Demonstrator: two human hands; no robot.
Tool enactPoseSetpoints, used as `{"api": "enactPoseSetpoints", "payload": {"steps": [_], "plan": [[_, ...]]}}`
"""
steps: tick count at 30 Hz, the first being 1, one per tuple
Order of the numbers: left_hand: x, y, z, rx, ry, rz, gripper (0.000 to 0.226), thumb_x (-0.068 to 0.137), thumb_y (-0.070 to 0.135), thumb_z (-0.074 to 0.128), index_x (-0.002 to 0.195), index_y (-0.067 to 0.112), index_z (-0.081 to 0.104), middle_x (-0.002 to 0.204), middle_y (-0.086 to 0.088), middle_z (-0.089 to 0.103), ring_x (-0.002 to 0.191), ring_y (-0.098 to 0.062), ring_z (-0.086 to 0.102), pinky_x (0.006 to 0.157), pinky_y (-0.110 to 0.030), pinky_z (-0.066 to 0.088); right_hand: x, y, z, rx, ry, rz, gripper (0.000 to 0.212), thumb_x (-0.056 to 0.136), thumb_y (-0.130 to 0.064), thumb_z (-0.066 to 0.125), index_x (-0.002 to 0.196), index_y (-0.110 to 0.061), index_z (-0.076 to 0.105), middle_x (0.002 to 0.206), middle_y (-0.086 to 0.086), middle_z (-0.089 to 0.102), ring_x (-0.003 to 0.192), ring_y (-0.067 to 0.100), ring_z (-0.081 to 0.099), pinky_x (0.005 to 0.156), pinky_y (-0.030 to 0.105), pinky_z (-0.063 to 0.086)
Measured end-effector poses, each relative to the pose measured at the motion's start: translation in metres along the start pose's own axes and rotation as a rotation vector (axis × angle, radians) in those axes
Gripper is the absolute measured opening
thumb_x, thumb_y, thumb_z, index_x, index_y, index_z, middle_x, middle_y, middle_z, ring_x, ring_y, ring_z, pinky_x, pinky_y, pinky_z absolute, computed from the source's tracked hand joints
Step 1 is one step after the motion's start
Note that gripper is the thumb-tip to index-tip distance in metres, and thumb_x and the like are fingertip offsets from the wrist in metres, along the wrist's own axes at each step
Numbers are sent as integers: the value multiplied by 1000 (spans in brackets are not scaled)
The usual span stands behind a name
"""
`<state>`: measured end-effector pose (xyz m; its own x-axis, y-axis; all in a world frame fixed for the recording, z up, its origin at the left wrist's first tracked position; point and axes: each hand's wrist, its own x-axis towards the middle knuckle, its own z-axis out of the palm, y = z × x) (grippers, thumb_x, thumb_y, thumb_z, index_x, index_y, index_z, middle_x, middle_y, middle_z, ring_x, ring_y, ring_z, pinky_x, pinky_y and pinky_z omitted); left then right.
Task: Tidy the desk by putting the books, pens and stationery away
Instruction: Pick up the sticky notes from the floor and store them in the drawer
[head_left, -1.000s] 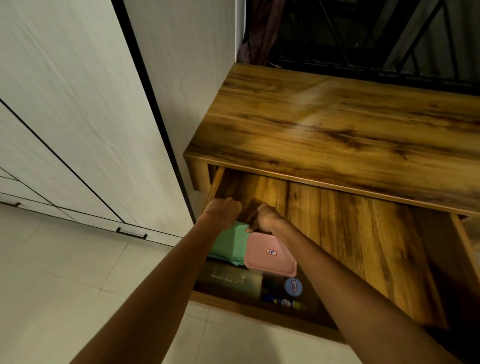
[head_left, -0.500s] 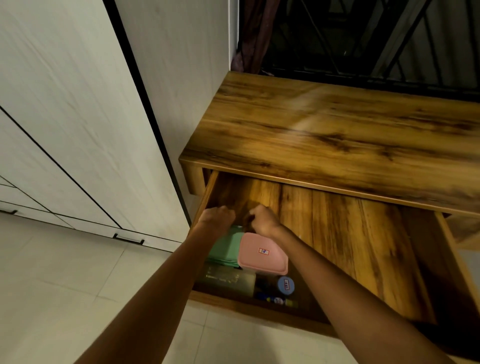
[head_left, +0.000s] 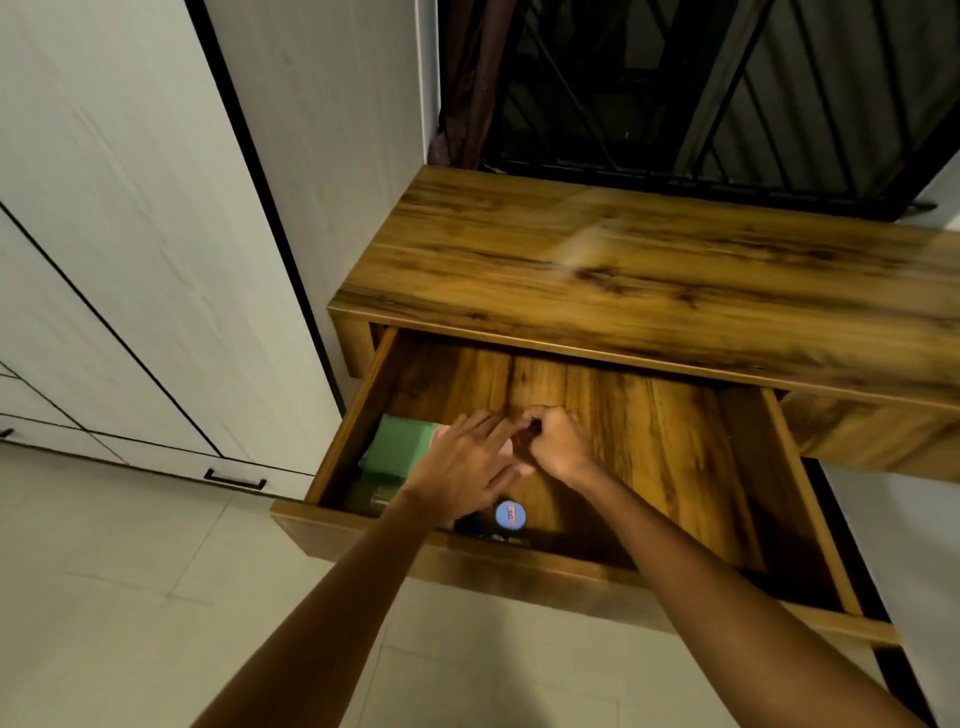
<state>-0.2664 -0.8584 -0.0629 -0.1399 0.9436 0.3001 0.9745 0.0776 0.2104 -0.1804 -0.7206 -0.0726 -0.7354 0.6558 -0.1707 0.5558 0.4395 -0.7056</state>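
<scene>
The wooden desk's drawer (head_left: 467, 564) is pulled out. In its left end lie a green book (head_left: 400, 447), a dark book (head_left: 371, 496) in front of it, and a small round blue item (head_left: 510, 514) beside some dark small things. My left hand (head_left: 462, 473) lies flat with fingers spread over a pink box (head_left: 442, 431), which shows only as slivers around the hand. My right hand (head_left: 558, 441) is beside it over the bare drawer floor, fingers curled tight. I cannot tell whether anything is pinched in them.
The desk top (head_left: 649, 280) above the drawer is bare wood. White wardrobe doors (head_left: 130, 234) stand close on the left, with a low handle (head_left: 235, 480). A dark window grille (head_left: 727, 93) and a curtain are behind the desk. Pale floor tiles lie below.
My left hand has opened from a fist and spread over the pink box, hiding it. My right hand has shifted slightly right, off the box, and stays curled.
</scene>
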Motion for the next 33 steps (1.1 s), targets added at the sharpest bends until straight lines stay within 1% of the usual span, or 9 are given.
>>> {"api": "enactPoseSetpoints", "payload": {"steps": [4, 8, 11, 13, 16, 18, 21, 26, 33], "plan": [[-18, 40, -2, -202, -195, -62, 83, 77, 67, 57, 142, 21, 33, 142, -1, 43, 129, -17, 37, 113, -35, 29, -48, 23, -20, 107, -219, 45, 30, 78, 1, 57, 106, -11, 60, 105, 8, 66, 102, 21, 61, 89, 36, 48], [-30, 61, 8, -22, -336, -32, 105, 65, 73, 63, 147, 25, 21, 147, 0, 35, 134, -19, 30, 114, -33, 20, -87, 46, -43, 137, -392, 106, 44, 80, -17, 68, 121, -21, 54, 117, -4, 58, 112, 13, 52, 94, 26, 39], [-35, 66, 20, 116, -362, -57, 109, 66, 65, 68, 149, 22, 14, 152, -4, 27, 139, -23, 25, 116, -37, 18, -107, 62, -51, -42, -571, 141, 87, 66, -50, 78, 140, -25, 39, 137, -9, 48, 125, 13, 45, 103, 27, 36], [-36, 65, 26, 167, -366, -86, 108, 68, 60, 70, 150, 19, 12, 156, -6, 20, 143, -26, 19, 118, -40, 15, -113, 68, -52, -183, -633, 141, 111, 58, -56, 81, 148, -26, 23, 151, -4, 32, 136, 18, 35, 112, 34, 34], [-32, 68, 30, 223, -392, -98, 112, 67, 56, 73, 151, 18, 9, 159, -9, 11, 146, -29, 11, 119, -43, 10, -121, 74, -54, -378, -528, 98, 121, 60, -45, 84, 152, -29, 6, 160, -1, 6, 147, 25, 11, 118, 41, 22], [-29, 70, 31, 251, -410, -106, 117, 66, 55, 75, 151, 19, 5, 160, -9, 4, 147, -30, 5, 119, -45, 6, -124, 75, -54, -446, -401, 85, 123, 63, -38, 84, 152, -30, 0, 160, 1, 5, 147, 29, 6, 117, 45, 16], [-21, 69, 30, 298, -417, -109, 124, 63, 57, 76, 151, 23, -4, 160, -10, -9, 147, -33, -3, 118, -49, 1, -124, 77, -49, -624, -240, -5, 127, 61, -45, 82, 151, -32, -8, 158, 3, 10, 144, 31, 11, 115, 48, 16], [-9, 60, 34, 328, -344, -139, 134, 57, 63, 76, 144, 32, -21, 152, -9, -23, 146, -38, -3, 112, -49, -5, -111, 84, -47, -771, -34, -94, 136, 59, -58, 79, 147, -30, -20, 157, 7, -24, 146, 34, -15, 117, 57, 3], [33, 42, 39, 364, -326, -166, 139, 57, 66, 75, 139, 26, -29, 153, -12, -27, 145, -38, -12, 110, -49, -12, -77, 78, -60, -809, 106, -77, 145, 53, -61, 80, 148, -20, -21, 153, 13, -31, 142, 39, -25, 113, 59, -7]]}}
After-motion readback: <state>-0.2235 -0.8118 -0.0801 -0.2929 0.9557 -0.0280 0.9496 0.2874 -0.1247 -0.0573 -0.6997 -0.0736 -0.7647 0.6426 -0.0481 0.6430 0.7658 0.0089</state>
